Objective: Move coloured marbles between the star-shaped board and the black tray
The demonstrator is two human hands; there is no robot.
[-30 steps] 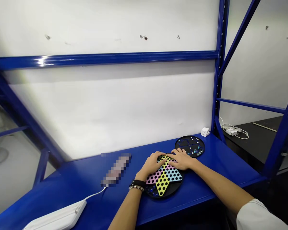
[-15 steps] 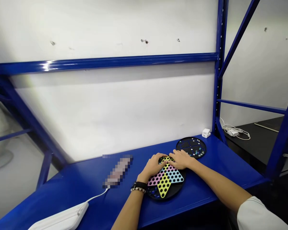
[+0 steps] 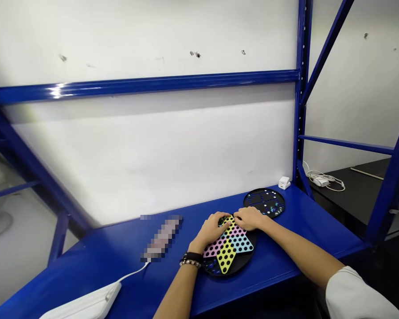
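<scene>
A star-shaped Chinese checkers board (image 3: pixel 226 255), yellow, pink and light blue with rows of dark holes, lies over a round black tray (image 3: pixel 241 267). Small blue marbles (image 3: pixel 213 266) show in the tray at the near left. My left hand (image 3: pixel 214 229) grips the board's far left side, its fingers curled over the edge and the thumb on top. On the far right side my right hand (image 3: pixel 250 218) has its fingers bent against the yellow tip. Both sets of fingertips are partly hidden.
Behind my right hand sits a second round black tray (image 3: pixel 260 197) with marbles in it. White charger blocks (image 3: pixel 284 182) stand in the back corner. To the left lie a blurred-out phone (image 3: pixel 162 239), its cable and a white power strip (image 3: pixel 83 303). Blue frame posts flank the table.
My right hand has drawn its fingers in slightly at the board's far tip. My left hand keeps its place on the board. The whole view has shifted a little.
</scene>
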